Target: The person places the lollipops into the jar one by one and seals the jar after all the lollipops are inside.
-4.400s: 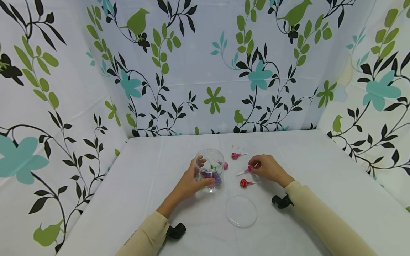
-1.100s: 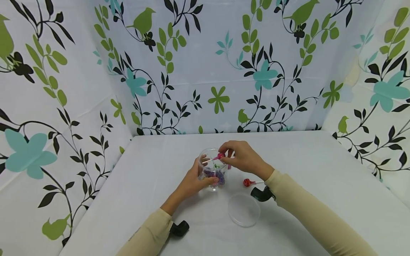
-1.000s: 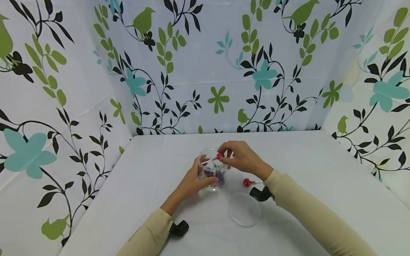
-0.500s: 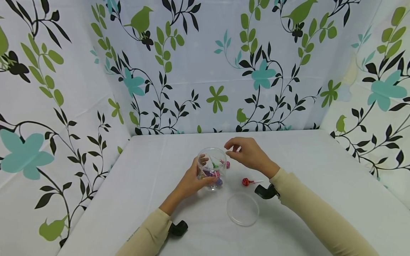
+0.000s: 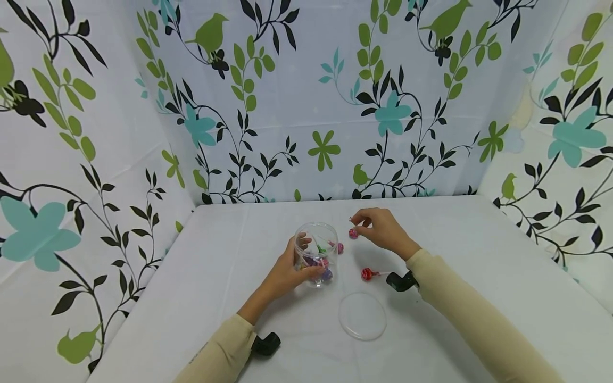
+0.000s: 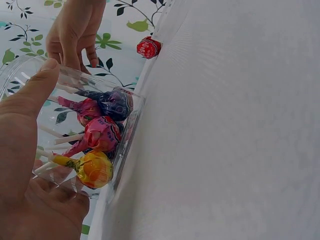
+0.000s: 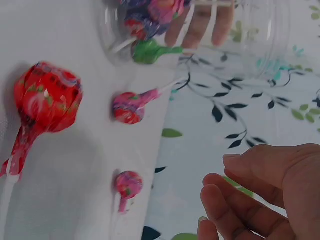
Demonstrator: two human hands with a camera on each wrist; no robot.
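My left hand (image 5: 289,271) grips a clear plastic jar (image 5: 313,282) that stands with its mouth up. Inside it lie wrapped lollipops: a yellow one (image 6: 95,169), pink ones (image 6: 102,134), a purple one (image 6: 116,104) and a green one (image 7: 146,51). My right hand (image 5: 384,231) hovers at the back right of the jar, thumb and fingers apart with nothing between them. Close by its fingertips a pink lollipop (image 5: 353,233) lies on the table. Another pink-purple lollipop (image 7: 129,107) rests beside the jar. Nearer to me lies a red lollipop (image 5: 366,274), stick pointing right.
A clear round lid (image 5: 362,316) lies flat on the white table (image 5: 191,319), in front of the jar. Dark wrist mounts (image 5: 402,282) stick out from both sleeves. Patterned cloth (image 5: 287,106) hangs at the back and on both sides.
My right hand picked up a pink lollipop, brought it over the jar and let it drop inside. It has since moved right, to the lollipop at the back. The left hand keeps its grip.
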